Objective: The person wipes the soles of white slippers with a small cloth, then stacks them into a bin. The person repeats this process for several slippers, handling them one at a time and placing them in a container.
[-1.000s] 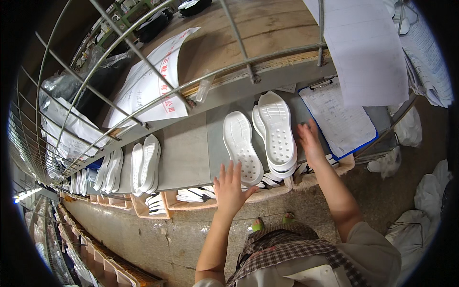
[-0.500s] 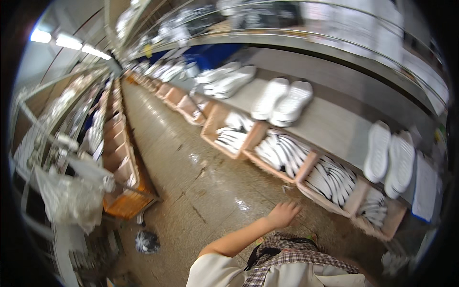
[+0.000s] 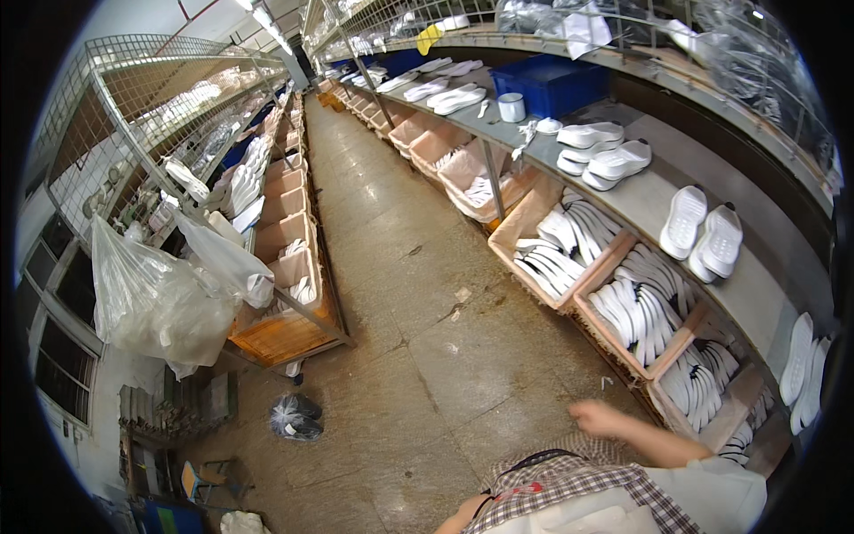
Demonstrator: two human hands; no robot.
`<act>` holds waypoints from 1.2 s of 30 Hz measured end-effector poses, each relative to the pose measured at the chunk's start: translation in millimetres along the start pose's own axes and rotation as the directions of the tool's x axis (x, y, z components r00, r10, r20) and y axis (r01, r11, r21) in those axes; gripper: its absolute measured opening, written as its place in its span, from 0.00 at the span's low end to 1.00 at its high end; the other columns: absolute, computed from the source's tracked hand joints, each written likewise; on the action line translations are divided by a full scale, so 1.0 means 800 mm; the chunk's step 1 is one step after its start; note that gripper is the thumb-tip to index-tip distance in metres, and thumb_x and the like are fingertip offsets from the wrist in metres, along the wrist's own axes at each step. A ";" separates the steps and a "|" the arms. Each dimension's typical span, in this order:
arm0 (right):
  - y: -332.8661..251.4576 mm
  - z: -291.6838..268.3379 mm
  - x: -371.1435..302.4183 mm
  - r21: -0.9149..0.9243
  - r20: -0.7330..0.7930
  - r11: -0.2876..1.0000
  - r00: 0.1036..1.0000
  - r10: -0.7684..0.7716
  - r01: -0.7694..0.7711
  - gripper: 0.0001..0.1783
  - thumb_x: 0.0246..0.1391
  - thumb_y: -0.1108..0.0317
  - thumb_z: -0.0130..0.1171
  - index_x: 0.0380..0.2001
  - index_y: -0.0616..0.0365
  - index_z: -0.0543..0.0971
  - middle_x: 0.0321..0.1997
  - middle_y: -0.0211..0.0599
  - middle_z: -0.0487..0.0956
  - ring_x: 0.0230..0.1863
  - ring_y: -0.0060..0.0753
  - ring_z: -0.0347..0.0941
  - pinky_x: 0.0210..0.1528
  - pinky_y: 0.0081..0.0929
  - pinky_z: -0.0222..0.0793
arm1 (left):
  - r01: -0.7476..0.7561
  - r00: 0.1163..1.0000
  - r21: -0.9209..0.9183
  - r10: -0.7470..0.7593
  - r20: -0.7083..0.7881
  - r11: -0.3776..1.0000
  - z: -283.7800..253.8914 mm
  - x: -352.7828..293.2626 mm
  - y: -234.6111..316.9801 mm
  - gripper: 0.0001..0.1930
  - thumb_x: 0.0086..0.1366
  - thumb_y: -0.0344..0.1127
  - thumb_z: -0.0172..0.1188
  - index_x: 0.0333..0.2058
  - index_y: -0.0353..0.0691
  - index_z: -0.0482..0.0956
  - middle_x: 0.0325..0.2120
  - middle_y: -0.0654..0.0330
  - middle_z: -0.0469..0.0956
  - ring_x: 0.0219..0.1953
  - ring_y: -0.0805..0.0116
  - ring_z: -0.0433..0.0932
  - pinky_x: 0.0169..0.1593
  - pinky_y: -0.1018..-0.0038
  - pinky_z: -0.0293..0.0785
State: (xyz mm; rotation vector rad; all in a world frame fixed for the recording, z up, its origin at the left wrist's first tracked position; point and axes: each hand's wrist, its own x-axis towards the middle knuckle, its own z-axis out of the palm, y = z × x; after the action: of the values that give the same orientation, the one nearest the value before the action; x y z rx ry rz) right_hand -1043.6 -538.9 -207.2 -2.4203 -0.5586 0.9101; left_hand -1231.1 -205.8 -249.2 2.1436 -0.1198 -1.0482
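My right hand [image 3: 594, 416] hangs over the aisle floor near my body, its fingers loosely curled and nothing visible in them. It touches nothing. To its right stand peach-lined bins [image 3: 660, 369] filled with white shoe soles [image 3: 627, 311]. On the grey shelf [image 3: 756, 285] above them, a pair of white soles [image 3: 703, 233] and a small stack of soles [image 3: 605, 156] lie in the open. More white soles [image 3: 805, 369] rest at the shelf's near end. Of my left arm only the forearm [image 3: 463, 516] shows at the lower edge; its hand is out of the picture.
The aisle floor [image 3: 382, 267] runs ahead between two racks. Clear plastic bags [image 3: 156, 303] hang off the left rack, above an orange bin [image 3: 294, 329]. A dark bagged bundle [image 3: 296, 416] lies on the floor. A blue crate [image 3: 551, 84] and a white cup [image 3: 511, 107] stand on the right shelf.
My view has swung toward the aisle and left rack. My left hand, previously over the floor, has dropped out of the picture; my right hand and forearm have come into it.
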 end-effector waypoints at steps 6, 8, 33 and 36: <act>-0.200 -0.226 0.121 0.909 -0.390 -0.082 0.763 -0.515 0.409 0.34 0.51 0.83 0.44 0.63 0.54 0.58 0.65 0.38 0.59 0.63 0.36 0.58 0.59 0.30 0.60 | 0.193 0.981 -0.121 -0.195 -0.007 0.974 -0.055 0.038 -0.033 0.20 0.60 0.47 0.45 0.42 0.40 0.74 0.38 0.44 0.77 0.43 0.45 0.75 0.43 0.59 0.71; -0.237 -0.271 0.160 0.917 -0.364 -0.084 0.731 -0.578 0.391 0.33 0.52 0.83 0.44 0.63 0.54 0.58 0.65 0.37 0.60 0.62 0.34 0.59 0.58 0.30 0.60 | 0.231 0.970 -0.136 -0.239 -0.044 0.963 -0.096 0.073 -0.036 0.21 0.61 0.48 0.44 0.43 0.40 0.74 0.38 0.43 0.77 0.43 0.45 0.75 0.44 0.59 0.71; -0.047 -0.201 0.870 -0.145 0.727 0.982 0.660 0.189 -0.121 0.21 0.52 0.60 0.55 0.44 0.63 0.76 0.41 0.42 0.78 0.40 0.36 0.73 0.43 0.35 0.69 | 0.472 0.830 -0.301 -0.533 -0.164 0.829 -0.729 0.311 -0.268 0.34 0.62 0.63 0.39 0.55 0.39 0.65 0.47 0.40 0.72 0.50 0.44 0.71 0.52 0.57 0.67; -0.146 -0.260 0.949 0.050 0.418 0.992 0.904 0.087 -0.118 0.19 0.50 0.65 0.58 0.44 0.64 0.75 0.40 0.42 0.78 0.38 0.35 0.73 0.43 0.33 0.68 | 0.631 0.648 -0.190 -0.645 -0.406 0.752 -0.869 0.299 -0.302 0.24 0.61 0.55 0.46 0.45 0.41 0.75 0.42 0.46 0.76 0.46 0.49 0.75 0.48 0.57 0.71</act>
State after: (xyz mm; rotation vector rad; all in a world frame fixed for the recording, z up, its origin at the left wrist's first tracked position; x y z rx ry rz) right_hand -396.3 -107.7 -376.7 -2.2108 -0.5360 1.4841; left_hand -629.1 279.0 -285.1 2.3907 0.9480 -0.8565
